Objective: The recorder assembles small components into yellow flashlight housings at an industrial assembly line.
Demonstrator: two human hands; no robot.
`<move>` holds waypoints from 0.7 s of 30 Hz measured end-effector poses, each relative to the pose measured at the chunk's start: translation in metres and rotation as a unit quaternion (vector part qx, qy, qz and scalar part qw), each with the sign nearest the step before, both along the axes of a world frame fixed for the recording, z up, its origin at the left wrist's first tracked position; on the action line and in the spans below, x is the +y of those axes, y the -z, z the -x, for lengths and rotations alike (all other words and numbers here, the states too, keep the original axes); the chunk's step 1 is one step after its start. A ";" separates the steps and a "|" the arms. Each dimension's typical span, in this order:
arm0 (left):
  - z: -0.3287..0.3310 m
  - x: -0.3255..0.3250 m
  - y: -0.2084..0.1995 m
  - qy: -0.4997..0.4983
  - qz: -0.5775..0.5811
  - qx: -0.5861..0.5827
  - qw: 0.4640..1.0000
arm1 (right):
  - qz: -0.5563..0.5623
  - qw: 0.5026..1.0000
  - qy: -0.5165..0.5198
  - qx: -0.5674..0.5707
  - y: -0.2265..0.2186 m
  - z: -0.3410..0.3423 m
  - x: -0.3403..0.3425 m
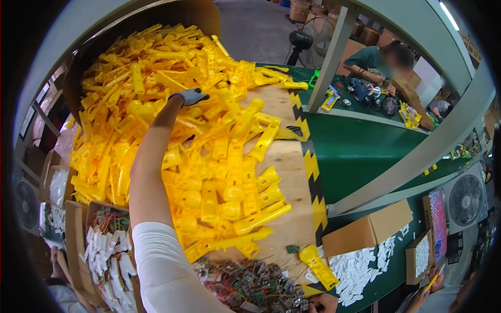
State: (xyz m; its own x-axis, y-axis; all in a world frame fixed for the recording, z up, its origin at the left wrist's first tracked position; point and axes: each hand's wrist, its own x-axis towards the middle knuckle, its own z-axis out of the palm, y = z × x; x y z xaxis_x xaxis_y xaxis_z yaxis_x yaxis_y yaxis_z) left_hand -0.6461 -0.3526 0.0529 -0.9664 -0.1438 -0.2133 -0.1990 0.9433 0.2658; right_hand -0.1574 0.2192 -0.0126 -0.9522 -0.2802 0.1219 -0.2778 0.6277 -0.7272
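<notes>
My left arm in a white sleeve reaches up across a big heap of yellow plastic shells (209,198). They are long, hollow moulded pieces, some with a flared, rounded end. My left hand (190,97), in a grey glove with dark fingertips, lies on the heap with its fingers stretched to the right. At the bottom edge, my right hand (323,302) is only partly in view; its fingers are mostly cut off or hidden. Just above it, a single yellow shell (318,267) lies slanted. To its left sits a tangled pile of small circuit boards with wires (255,287).
A box (107,245) of white parts with wires stands at lower left. Black-and-yellow tape (311,161) edges the wooden board, beside a green belt (360,151). White pieces (355,271) lie by a tilted carton (365,224). A metal post (334,57) rises ahead; co-workers sit beyond.
</notes>
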 end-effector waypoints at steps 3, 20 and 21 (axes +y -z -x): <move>-0.027 0.055 -0.002 0.125 -0.072 -0.003 0.990 | -0.059 0.998 -0.023 -0.005 0.008 -0.005 0.014; 0.027 0.215 -0.011 0.372 -0.014 0.180 0.911 | 0.029 0.999 -0.031 0.008 0.020 0.004 0.011; 0.026 0.218 -0.013 0.364 -0.015 0.184 0.913 | 0.038 0.999 -0.024 -0.003 0.020 0.005 0.012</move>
